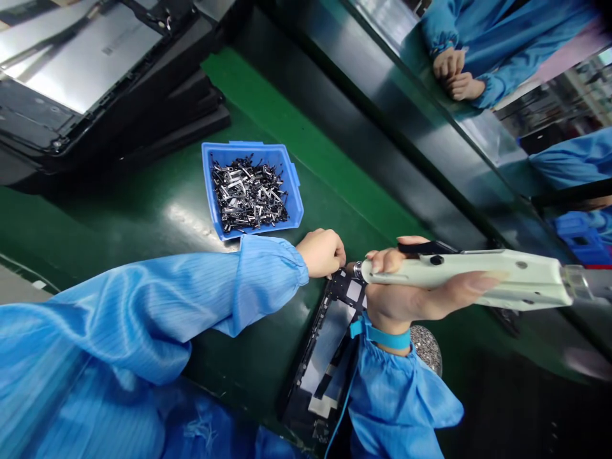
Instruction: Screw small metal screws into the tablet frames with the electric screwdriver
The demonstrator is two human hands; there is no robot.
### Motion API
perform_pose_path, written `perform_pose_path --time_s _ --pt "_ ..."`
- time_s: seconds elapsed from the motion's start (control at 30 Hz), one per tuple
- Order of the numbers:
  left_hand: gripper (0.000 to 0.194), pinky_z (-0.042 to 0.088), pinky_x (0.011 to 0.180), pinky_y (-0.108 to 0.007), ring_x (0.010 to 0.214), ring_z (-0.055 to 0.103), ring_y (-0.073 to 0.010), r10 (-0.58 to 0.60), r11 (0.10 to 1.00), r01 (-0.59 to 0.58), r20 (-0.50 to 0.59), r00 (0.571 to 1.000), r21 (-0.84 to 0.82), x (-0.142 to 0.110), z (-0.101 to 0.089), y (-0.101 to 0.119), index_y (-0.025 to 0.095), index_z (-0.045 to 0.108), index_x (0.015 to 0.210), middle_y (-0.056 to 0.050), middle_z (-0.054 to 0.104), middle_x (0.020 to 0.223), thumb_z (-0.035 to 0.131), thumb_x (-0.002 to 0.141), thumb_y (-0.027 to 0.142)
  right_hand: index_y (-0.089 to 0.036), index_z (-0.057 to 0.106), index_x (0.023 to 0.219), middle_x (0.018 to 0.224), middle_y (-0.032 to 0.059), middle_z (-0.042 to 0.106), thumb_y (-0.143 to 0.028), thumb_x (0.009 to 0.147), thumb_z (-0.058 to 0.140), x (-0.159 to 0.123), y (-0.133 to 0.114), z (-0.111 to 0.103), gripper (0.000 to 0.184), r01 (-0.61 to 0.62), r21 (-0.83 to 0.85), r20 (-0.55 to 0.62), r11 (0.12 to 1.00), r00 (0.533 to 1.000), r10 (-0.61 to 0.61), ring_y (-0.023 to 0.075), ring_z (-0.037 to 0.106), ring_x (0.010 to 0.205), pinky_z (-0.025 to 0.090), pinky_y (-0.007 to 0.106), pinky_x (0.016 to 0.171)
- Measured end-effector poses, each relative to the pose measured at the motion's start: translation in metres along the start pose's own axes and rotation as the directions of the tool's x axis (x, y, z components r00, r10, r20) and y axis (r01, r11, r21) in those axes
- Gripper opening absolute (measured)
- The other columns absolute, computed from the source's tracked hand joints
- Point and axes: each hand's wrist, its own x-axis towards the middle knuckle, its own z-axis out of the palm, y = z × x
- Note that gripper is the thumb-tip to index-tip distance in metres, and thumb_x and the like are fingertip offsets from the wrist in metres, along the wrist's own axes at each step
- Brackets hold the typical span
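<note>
Right hand clamps a pale green electric screwdriver over a black device frame; curled left hand sits at its edge, near a blue bin of metal parts.

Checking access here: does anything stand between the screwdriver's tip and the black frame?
Nothing visible: the pale green electric screwdriver in the right hand ends at the black device frame's top corner. The left hand touches that edge beside the tip, not across it.
</note>
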Motion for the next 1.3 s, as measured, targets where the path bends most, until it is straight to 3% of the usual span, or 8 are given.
perform_pose_path --time_s 0.37,0.6,0.77,0.9,0.97,1.07,1.17,1.3 --pt "0.016 0.051 0.075 -0.022 0.066 0.066 -0.0141 -0.019 1.0 0.019 0.006 1.0 -0.014 -0.002 0.0 0.002 0.017 0.076 0.074 0.0 0.067 0.061 0.061 0.078 0.011 -0.02 0.059 0.07 0.042 -0.0039 0.041 -0.078 0.077 0.037 -0.002 0.006 -0.001 0.062 0.03 -0.012 0.076 0.999 0.997 -0.029 0.0144 0.041 0.036 0.043 0.032 0.042" --pt "0.015 0.051 0.076 -0.022 0.068 0.067 -0.0142 -0.056 0.998 0.056 0.001 0.998 -0.016 -0.005 0.0 0.001 0.016 0.073 0.081 0.0 0.066 0.064 0.058 0.084 0.015 -0.021 0.06 0.068 0.041 -0.004 0.043 -0.077 0.076 0.043 -0.006 0.014 0.003 0.059 0.042 -0.005 0.016 0.999 0.999 -0.042 0.0148 0.042 0.035 0.043 0.033 0.045" --pt "0.025 0.05 0.089 -0.033 0.1 0.064 -0.0226 -0.057 0.975 0.1 -0.216 0.975 0.197 -0.056 0.012 0.004 0.018 0.064 0.106 -0.008 0.064 0.108 0.055 0.091 0.036 -0.02 0.061 0.073 0.041 -0.0043 0.043 -0.074 0.073 0.045 -0.004 -0.003 -0.001 0.057 0.05 0.084 -0.013 0.995 0.999 -0.049 0.0144 0.041 0.035 0.044 0.034 0.048" --pt "0.031 0.05 0.086 -0.044 0.106 0.057 -0.032 -0.081 0.932 0.134 -0.165 0.983 0.337 -0.117 0.049 0.016 0.015 0.059 0.097 -0.014 0.056 0.112 0.059 0.087 0.045 -0.021 0.058 0.074 0.039 -0.0065 0.038 -0.082 0.076 0.03 0.007 -0.037 -0.014 0.067 0.176 0.164 -0.166 0.971 0.975 -0.148 0.0133 0.037 0.034 0.04 0.031 0.046" --pt "0.029 0.047 0.093 -0.045 0.109 0.054 -0.0316 -0.083 0.958 0.142 -0.233 0.969 0.249 -0.139 0.071 0.021 0.015 0.053 0.102 -0.015 0.056 0.114 0.061 0.084 0.037 -0.021 0.057 0.073 0.039 -0.0064 0.036 -0.083 0.076 0.026 0.009 -0.053 -0.018 0.069 0.201 0.195 -0.229 0.96 0.961 -0.154 0.0131 0.035 0.034 0.039 0.031 0.047" --pt "0.031 0.048 0.091 -0.037 0.099 0.059 -0.0231 -0.149 0.988 0.133 -0.278 0.949 -0.076 -0.153 0.095 0.022 0.018 0.044 0.114 -0.011 0.061 0.106 0.056 0.087 0.027 -0.022 0.059 0.074 0.041 -0.0046 0.039 -0.084 0.072 0.03 0.006 -0.072 -0.022 0.068 0.185 0.277 -0.236 0.943 0.964 -0.12 0.0144 0.037 0.036 0.039 0.034 0.048" --pt "0.039 0.051 0.076 -0.028 0.079 0.062 -0.0149 -0.173 0.939 0.103 -0.193 0.966 -0.328 -0.137 0.092 0.02 0.021 0.035 0.126 -0.006 0.065 0.1 0.051 0.09 0.019 -0.022 0.061 0.076 0.043 -0.0043 0.039 -0.083 0.071 0.035 -0.001 -0.087 -0.03 0.066 0.21 0.374 -0.232 0.903 0.964 -0.129 0.0153 0.038 0.037 0.038 0.036 0.049" --pt "0.044 0.053 0.075 -0.024 0.086 0.064 -0.0135 -0.252 0.963 0.214 -0.265 0.931 -0.165 -0.059 0.035 0.031 0.013 0.041 0.131 -0.012 0.063 0.115 0.055 0.089 0.011 -0.021 0.063 0.079 0.045 -0.0041 0.041 -0.081 0.074 0.04 -0.015 -0.103 -0.056 0.064 0.295 0.382 -0.187 0.876 0.953 -0.239 0.0157 0.041 0.04 0.04 0.035 0.051"
